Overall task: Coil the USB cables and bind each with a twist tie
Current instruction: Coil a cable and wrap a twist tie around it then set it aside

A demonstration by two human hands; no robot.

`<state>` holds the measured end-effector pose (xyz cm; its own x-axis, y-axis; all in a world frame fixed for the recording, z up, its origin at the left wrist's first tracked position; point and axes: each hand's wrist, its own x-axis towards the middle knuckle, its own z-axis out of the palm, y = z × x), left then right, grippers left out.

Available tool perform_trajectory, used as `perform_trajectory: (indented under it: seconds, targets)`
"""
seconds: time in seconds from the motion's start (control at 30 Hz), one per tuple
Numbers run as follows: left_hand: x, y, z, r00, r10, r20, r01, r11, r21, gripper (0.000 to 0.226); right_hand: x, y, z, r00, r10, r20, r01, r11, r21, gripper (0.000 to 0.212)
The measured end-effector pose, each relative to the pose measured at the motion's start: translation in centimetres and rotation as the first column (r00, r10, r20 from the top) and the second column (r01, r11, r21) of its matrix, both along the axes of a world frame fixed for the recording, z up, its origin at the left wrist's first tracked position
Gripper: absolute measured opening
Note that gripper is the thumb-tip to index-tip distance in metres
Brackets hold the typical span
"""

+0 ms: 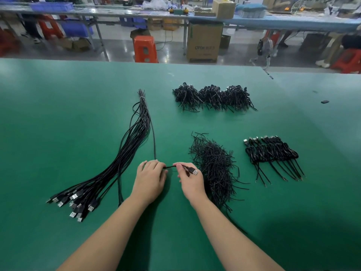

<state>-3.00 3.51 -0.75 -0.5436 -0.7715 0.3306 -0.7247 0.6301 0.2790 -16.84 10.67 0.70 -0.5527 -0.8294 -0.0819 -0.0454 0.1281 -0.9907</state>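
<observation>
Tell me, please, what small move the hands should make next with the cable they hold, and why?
Probably begin the first loop: the right hand pinches the cable just behind its USB plug, the left hand grips it a little further along, and the rest trails straight up the green table, uncoiled. The twist ties lie just right of the hands for afterwards.

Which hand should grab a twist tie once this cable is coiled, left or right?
Right, probably. The right hand pinches the cable near its USB plug right beside the twist tie pile. The left hand, gripping the cable, is farther from it.
</observation>
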Motion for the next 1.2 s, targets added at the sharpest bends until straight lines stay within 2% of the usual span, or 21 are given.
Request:
perform_trajectory:
  seconds: [0.1, 0.2, 0.3, 0.4, 0.47, 0.53, 0.7, 0.77, 0.83, 0.87, 0.9, 0.93, 0.97, 1.0, 1.03, 1.07, 1.1, 1.13, 1.2]
  targets:
    - [0.1, -0.7, 0.4, 1.0, -0.003, -0.027, 0.004, 1.0, 0.019, 0.016, 0.1, -0.2, 2.2, 0.999, -0.018, -0.047, 0.015, 0.998, -0.066, 0.019]
    - [0.3, -1.4, 0.5, 0.996, 0.022, -0.088, -0.012, 0.993, 0.114, 0.015, -0.7, -0.8, 5.5, 0.999, -0.042, 0.002, 0.042, 0.996, -0.077, 0.028]
    - [0.9, -1.8, 0.1, 0.994, 0.063, -0.091, -0.044, 0.98, 0.195, 0.018, -2.3, -1.7, 8.4, 0.984, -0.033, 0.173, 0.06, 0.986, -0.154, 0.031]
    - [1.6, -1.6, 0.2, 0.99, 0.089, -0.108, -0.064, 0.975, 0.214, 0.02, -3.8, -2.1, 10.4, 0.943, 0.091, 0.319, -0.008, 0.968, -0.251, 0.03]
    - [1.6, -1.4, 0.7, 0.996, 0.083, -0.02, -0.079, 0.983, 0.165, 0.03, -4.4, -2.3, 11.2, 0.937, 0.121, 0.329, -0.027, 0.96, -0.278, 0.031]
    - [1.5, -0.9, 1.3, 0.996, 0.071, 0.058, -0.083, 0.97, 0.23, 0.043, -4.8, -2.5, 11.5, 0.945, 0.113, 0.308, -0.03, 0.965, -0.262, 0.031]
    - [0.6, 0.0, 2.9, 0.976, -0.082, 0.199, -0.042, 0.835, 0.549, 0.052, -4.9, -2.4, 11.5, 0.957, 0.147, 0.252, -0.105, 0.98, -0.172, 0.027]
    - [0.5, 0.1, 4.0, 0.965, -0.178, 0.191, -0.013, 0.696, 0.718, 0.046, -4.6, -2.2, 11.4, 0.962, 0.178, 0.209, -0.15, 0.978, -0.143, 0.028]
    - [0.7, -0.1, 5.2, 0.965, -0.226, 0.133, -0.003, 0.495, 0.869, 0.038, -4.3, -1.8, 11.3, 0.968, 0.209, 0.137, -0.197, 0.976, -0.094, 0.03]
    - [0.7, -0.3, 5.8, 0.966, -0.223, 0.128, -0.008, 0.471, 0.882, 0.035, -4.1, -1.5, 11.2, 0.97, 0.226, 0.092, -0.221, 0.973, -0.064, 0.03]
    - [0.6, -0.6, 6.4, 0.974, -0.192, 0.121, -0.004, 0.519, 0.855, 0.032, -3.8, -1.3, 11.0, 0.968, 0.246, 0.045, -0.245, 0.969, -0.035, 0.031]
    - [0.5, -1.0, 7.0, 0.989, -0.131, 0.071, 0.02, 0.589, 0.808, 0.03, -3.5, -1.0, 10.8, 0.963, 0.268, -0.002, -0.268, 0.963, -0.007, 0.031]
    - [0.2, -1.3, 7.6, 0.996, -0.05, -0.069, 0.085, 0.613, 0.785, 0.028, -3.0, -0.8, 10.6, 0.955, 0.291, -0.049, -0.291, 0.957, 0.016, 0.031]
    - [0.0, -1.6, 8.4, 0.961, 0.046, -0.273, 0.202, 0.559, 0.804, 0.03, -2.6, -0.6, 10.4, 0.945, 0.315, -0.094, -0.312, 0.949, 0.036, 0.031]
    - [-0.2, -1.9, 9.1, 0.87, 0.15, -0.469, 0.361, 0.454, 0.815, 0.033, -2.2, -0.4, 10.2, 0.933, 0.336, -0.13, -0.332, 0.942, 0.051, 0.032]
    - [-0.3, -2.2, 9.7, 0.769, 0.23, -0.596, 0.504, 0.356, 0.787, 0.036, -1.9, -0.2, 10.1, 0.923, 0.354, -0.149, -0.349, 0.935, 0.058, 0.032]
    - [-0.3, -2.4, 10.2, 0.705, 0.271, -0.655, 0.586, 0.296, 0.754, 0.04, -1.6, 0.0, 10.0, 0.917, 0.368, -0.155, -0.364, 0.93, 0.056, 0.033]
    - [-0.3, -2.5, 10.6, 0.69, 0.269, -0.672, 0.621, 0.258, 0.74, 0.044, -1.4, 0.1, 10.0, 0.913, 0.377, -0.155, -0.374, 0.926, 0.051, 0.033]
    - [-0.6, -2.7, 10.8, 0.717, 0.214, -0.664, 0.625, 0.225, 0.748, 0.047, -1.1, 0.3, 10.0, 0.907, 0.389, -0.161, -0.387, 0.921, 0.045, 0.033]
